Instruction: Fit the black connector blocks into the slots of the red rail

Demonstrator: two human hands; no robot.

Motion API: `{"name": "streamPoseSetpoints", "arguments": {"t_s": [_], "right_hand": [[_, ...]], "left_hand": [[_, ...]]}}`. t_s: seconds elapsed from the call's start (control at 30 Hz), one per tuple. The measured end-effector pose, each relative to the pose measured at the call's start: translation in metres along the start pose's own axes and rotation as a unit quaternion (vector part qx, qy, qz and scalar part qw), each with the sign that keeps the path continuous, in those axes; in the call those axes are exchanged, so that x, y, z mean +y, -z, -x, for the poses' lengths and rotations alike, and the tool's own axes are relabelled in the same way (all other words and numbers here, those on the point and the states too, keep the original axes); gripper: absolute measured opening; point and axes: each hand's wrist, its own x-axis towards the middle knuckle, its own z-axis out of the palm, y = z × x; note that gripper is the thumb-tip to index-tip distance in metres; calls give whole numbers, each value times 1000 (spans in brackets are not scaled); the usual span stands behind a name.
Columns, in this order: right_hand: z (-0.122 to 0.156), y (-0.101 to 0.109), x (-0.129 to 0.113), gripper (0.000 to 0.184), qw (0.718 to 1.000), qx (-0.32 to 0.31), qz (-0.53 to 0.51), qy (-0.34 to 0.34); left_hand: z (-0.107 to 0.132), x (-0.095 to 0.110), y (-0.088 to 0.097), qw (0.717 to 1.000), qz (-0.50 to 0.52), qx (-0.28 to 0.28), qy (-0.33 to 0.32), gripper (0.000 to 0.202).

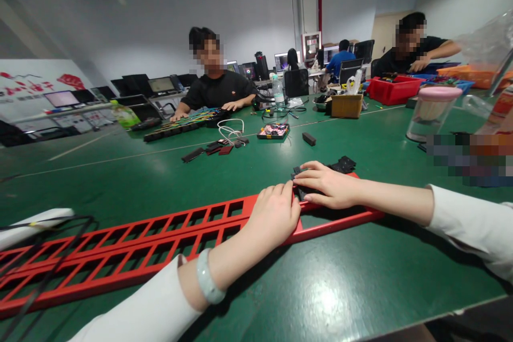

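A long red ladder-like frame (155, 225) with rows of rectangular openings lies flat on the green table. My left hand (276, 209) is curled over its right part, fingers closed on the red surface. Just beyond its fingertips, my right hand (329, 186) has its thumb and fingers around a small black piece (302, 193) at the frame's large right opening; its fingers partly cover the piece. More flat black pieces (343, 164) lie in a loose pile behind my right hand. Their exact kind is too small to make out.
Black cables (64, 256) cross the frame's left end beside a white object (38, 224). Farther back are dark flat pieces (193, 155), a small tray (273, 131), a black block (309, 139) and a pink-lidded cup (433, 115). A co-worker (216, 88) sits opposite at a wire bundle.
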Motion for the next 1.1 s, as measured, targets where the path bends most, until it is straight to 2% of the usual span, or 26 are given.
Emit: {"name": "streamPoseSetpoints", "arguments": {"t_s": [0.23, 0.43, 0.63, 0.77, 0.9, 1.1], "right_hand": [[-1, 0, -2, 43, 999, -8, -19, -37], [-15, 1, -3, 35, 995, -21, -3, -96], [-28, -2, -1, 35, 992, -84, 33, -86], [-29, -3, -2, 37, 990, -100, 54, -80], [-27, -5, -1, 35, 992, -77, 53, -89], [-19, -11, 4, 23, 992, 54, 21, -113]], "left_hand": [[1, 0, -3, 1000, -6, -1, 10, 39], [1, -1, -6, 1000, -6, 2, 20, 44], [2, -1, -6, 1000, -3, 1, 23, 44], [1, -1, -5, 1000, -1, 1, 21, 44], [1, -1, -5, 1000, 1, -1, 22, 45], [2, -1, -5, 1000, -1, -3, 23, 44]]}}
